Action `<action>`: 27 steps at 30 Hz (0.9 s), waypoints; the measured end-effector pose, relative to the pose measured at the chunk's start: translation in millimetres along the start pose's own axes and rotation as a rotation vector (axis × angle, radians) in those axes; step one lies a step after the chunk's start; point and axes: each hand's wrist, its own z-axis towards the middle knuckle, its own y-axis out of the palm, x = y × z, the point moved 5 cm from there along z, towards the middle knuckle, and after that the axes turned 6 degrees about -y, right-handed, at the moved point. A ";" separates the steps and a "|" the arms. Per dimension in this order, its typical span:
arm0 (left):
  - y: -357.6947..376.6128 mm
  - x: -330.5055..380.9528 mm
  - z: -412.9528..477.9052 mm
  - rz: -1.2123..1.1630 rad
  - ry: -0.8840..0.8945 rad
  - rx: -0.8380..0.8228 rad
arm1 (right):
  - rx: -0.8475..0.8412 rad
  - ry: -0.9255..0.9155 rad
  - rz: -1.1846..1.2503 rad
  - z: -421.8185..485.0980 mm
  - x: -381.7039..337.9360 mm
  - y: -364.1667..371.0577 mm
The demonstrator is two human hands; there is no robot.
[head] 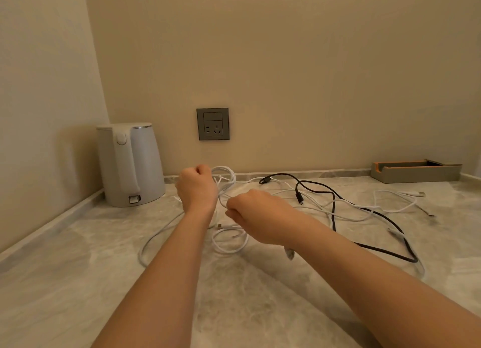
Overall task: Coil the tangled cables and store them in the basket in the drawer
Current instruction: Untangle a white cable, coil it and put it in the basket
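Several white cables (346, 212) and one black cable (335, 217) lie tangled on the marble counter (78, 282). My left hand (199, 186) is raised above the counter, fist closed on a small coil of white cable (226, 177). My right hand (256, 216) is just to its right and lower, fingers closed on a strand of the same white cable. A loose white loop (229, 241) lies under my right hand, and a long white strand (156, 241) curves off to the left. No drawer or basket shows in the head view.
A white electric kettle (130, 163) stands in the back left corner. A grey wall socket (213, 123) sits on the wall behind my hands. A low grey and orange holder (413, 172) rests at the back right against the wall.
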 end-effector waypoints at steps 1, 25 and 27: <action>-1.5 3.8 -1.6 0.045 0.049 0.012 | 0.069 -0.034 -0.028 -0.6 -2.1 -5.2; 38.2 23.0 -48.9 0.106 0.225 -0.953 | 0.076 -0.009 0.819 -19.0 71.2 -17.5; 36.5 27.9 -50.8 0.080 0.230 -0.939 | 0.099 -0.002 0.836 -20.1 73.9 -21.4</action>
